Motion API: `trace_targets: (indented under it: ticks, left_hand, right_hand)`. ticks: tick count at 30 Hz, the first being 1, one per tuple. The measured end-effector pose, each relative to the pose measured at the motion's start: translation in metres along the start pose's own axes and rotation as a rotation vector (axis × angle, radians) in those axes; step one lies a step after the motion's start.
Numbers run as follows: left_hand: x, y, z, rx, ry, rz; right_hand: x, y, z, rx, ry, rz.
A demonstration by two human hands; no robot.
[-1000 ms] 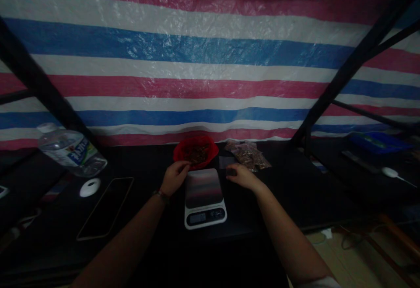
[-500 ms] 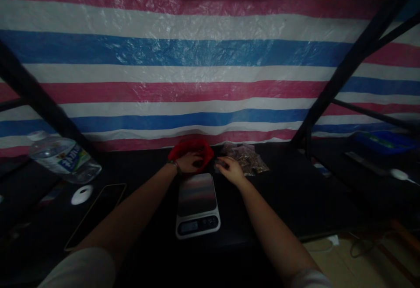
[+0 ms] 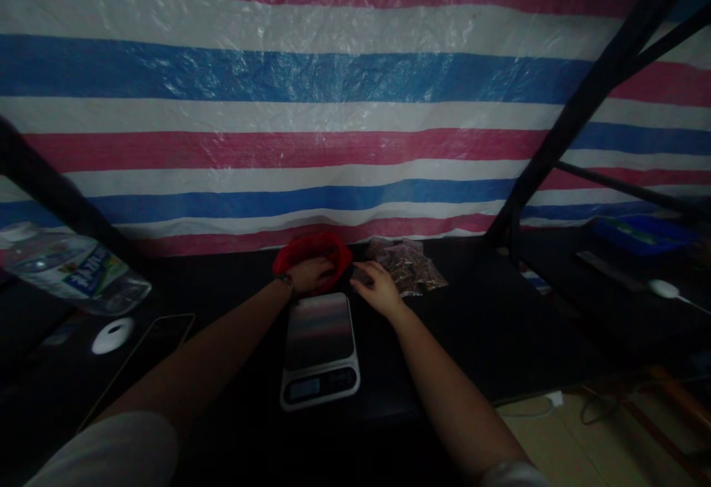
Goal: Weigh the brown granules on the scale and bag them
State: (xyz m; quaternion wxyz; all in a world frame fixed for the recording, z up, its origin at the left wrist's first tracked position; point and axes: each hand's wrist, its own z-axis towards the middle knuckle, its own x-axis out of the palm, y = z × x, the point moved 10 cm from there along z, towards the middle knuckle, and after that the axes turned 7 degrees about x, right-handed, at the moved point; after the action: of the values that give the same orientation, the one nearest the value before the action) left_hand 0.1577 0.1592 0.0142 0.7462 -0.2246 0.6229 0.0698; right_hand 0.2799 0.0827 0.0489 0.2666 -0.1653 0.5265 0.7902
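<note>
My left hand (image 3: 312, 274) reaches over the near rim of a red bag or soft bowl (image 3: 289, 253), its fingertips hidden inside in the dark. Just right of it, my right hand (image 3: 381, 287) has its thumb and fingers curled round a small, dim, filmy piece (image 3: 362, 274) that looks like a clear plastic bag. Beyond and beside this hand lie several clear plastic bags (image 3: 409, 265) filled with small brownish-gold pieces. In front of both hands stands a white kitchen scale (image 3: 321, 350) with a bare, shiny plate and a lit display.
On the left a large clear bottle (image 3: 78, 269) lies tilted, near a white computer mouse (image 3: 112, 335) and a phone (image 3: 141, 357) partly under my left forearm. Black frame bars (image 3: 547, 150) rise at both sides before a striped sheet (image 3: 311, 150). At right sits a blue tray (image 3: 644, 235).
The whole view has shifted slightly, so things appear further left. My left hand stays at the red bag or bowl, and my right hand remains beside the filled bags with its fingers slightly moved.
</note>
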Motion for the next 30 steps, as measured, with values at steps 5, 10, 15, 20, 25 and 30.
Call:
trace_targets:
  ticks: [5,10,15,20,25,30]
  left_hand:
    - [0.004,0.007,0.004,-0.038,0.007,-0.019]
    - [-0.002,0.014,0.001,-0.062,0.001,-0.011]
    - [-0.016,0.026,-0.014,-0.128,-0.034,0.019]
    - [-0.029,0.023,-0.030,-0.136,-0.055,0.064]
    - [-0.051,0.027,-0.054,-0.221,-0.124,0.076]
    - [-0.059,0.035,-0.055,-0.323,-0.168,0.106]
  right_hand:
    - [0.002,-0.008,0.000,0.062,-0.016,0.059]
    - [0.010,-0.022,-0.002,0.169,-0.008,0.191]
    - [0.018,0.009,0.007,0.081,-0.002,0.281]
    - [0.052,0.048,0.042,0.057,0.098,0.167]
    - [0.090,0.032,0.070,0.175,0.258,-0.282]
    - [0.105,0.018,0.067,0.168,0.369,-0.487]
